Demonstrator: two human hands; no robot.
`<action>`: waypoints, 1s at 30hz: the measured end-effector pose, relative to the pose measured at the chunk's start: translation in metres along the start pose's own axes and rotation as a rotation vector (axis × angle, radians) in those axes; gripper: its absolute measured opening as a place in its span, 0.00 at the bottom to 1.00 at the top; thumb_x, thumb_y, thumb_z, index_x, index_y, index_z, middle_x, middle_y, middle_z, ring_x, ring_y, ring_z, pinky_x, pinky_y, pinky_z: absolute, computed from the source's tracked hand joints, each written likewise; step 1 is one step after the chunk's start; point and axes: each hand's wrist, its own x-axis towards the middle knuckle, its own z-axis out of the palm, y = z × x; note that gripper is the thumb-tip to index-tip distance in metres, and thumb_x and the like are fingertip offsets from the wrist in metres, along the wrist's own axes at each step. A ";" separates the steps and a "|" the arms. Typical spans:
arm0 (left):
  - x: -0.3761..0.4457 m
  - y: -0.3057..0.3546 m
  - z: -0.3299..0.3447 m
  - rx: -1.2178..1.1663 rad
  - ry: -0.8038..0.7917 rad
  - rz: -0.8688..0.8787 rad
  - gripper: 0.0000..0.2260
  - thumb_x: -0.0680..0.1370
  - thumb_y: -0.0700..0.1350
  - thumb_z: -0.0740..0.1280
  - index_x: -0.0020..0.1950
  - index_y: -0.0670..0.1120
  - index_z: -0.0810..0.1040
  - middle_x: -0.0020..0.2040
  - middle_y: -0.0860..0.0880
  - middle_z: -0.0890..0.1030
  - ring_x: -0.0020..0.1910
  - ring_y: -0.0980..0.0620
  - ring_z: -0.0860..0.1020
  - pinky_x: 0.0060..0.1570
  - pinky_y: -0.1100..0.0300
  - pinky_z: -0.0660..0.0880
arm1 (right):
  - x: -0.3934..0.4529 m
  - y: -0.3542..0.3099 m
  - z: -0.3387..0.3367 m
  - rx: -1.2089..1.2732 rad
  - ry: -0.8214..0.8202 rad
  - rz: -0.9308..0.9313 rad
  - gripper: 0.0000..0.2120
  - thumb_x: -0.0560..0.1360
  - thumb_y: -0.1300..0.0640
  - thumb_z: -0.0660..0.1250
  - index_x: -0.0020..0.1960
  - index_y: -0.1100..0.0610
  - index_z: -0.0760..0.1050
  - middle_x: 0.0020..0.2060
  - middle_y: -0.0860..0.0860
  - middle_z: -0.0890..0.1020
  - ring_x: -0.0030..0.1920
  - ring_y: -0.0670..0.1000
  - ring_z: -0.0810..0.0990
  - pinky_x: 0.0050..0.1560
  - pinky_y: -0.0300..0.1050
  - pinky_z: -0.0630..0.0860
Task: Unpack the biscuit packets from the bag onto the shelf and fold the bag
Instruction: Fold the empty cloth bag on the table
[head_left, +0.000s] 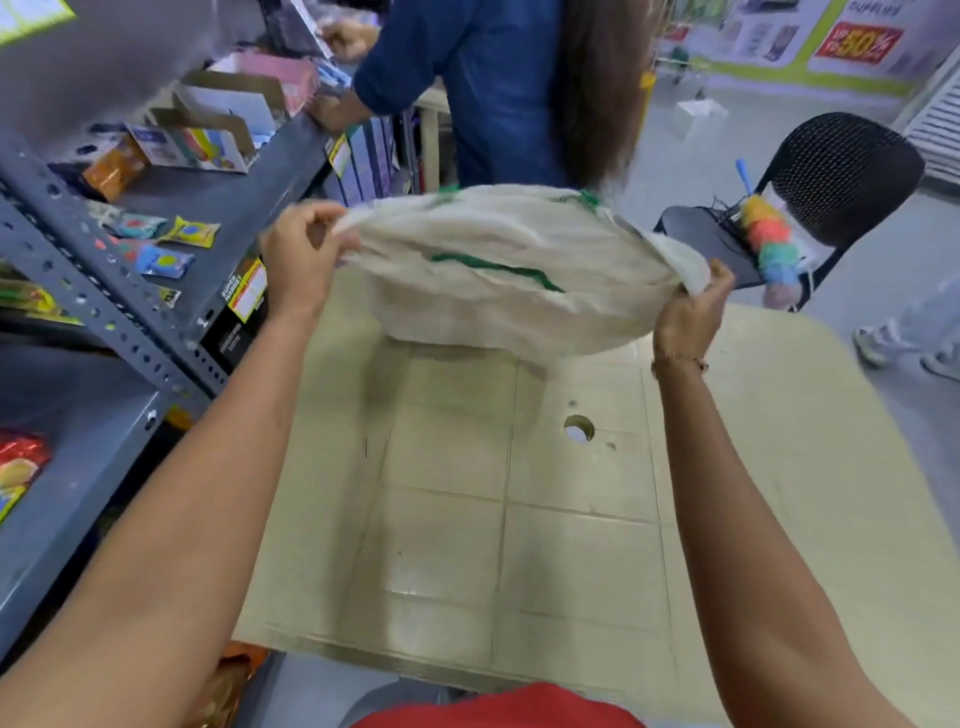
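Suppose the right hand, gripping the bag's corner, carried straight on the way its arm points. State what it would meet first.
Probably the black mesh chair, or the colourful duster lying on its seat. The right hand holding the cloth bag points forward that way, though depth is unclear.

Bag (498, 270) above table (753, 467), shelf (223, 208) left, chair (841, 171) behind.

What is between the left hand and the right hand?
In the head view, the cloth bag stretches between the left hand and the right hand, each gripping one end, above the table.
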 end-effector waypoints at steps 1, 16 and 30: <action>-0.013 -0.015 0.001 0.050 -0.064 -0.015 0.13 0.70 0.45 0.72 0.53 0.46 0.81 0.45 0.45 0.82 0.42 0.56 0.80 0.49 0.61 0.76 | -0.009 0.012 -0.009 -0.083 0.014 -0.061 0.20 0.71 0.67 0.56 0.63 0.62 0.68 0.60 0.59 0.74 0.56 0.53 0.73 0.47 0.32 0.66; -0.210 -0.143 -0.001 0.122 -0.167 -0.483 0.08 0.75 0.31 0.63 0.52 0.38 0.78 0.47 0.36 0.83 0.46 0.39 0.82 0.53 0.44 0.79 | -0.140 0.153 -0.022 -0.649 -0.697 0.052 0.23 0.70 0.68 0.64 0.64 0.60 0.71 0.64 0.59 0.74 0.62 0.59 0.74 0.60 0.47 0.71; -0.170 -0.146 0.002 -0.113 0.069 -0.578 0.08 0.77 0.34 0.64 0.51 0.40 0.81 0.41 0.41 0.82 0.31 0.50 0.80 0.36 0.63 0.80 | -0.106 0.131 -0.018 -0.680 -0.183 -0.008 0.09 0.73 0.69 0.53 0.49 0.60 0.67 0.48 0.60 0.74 0.34 0.58 0.70 0.33 0.46 0.61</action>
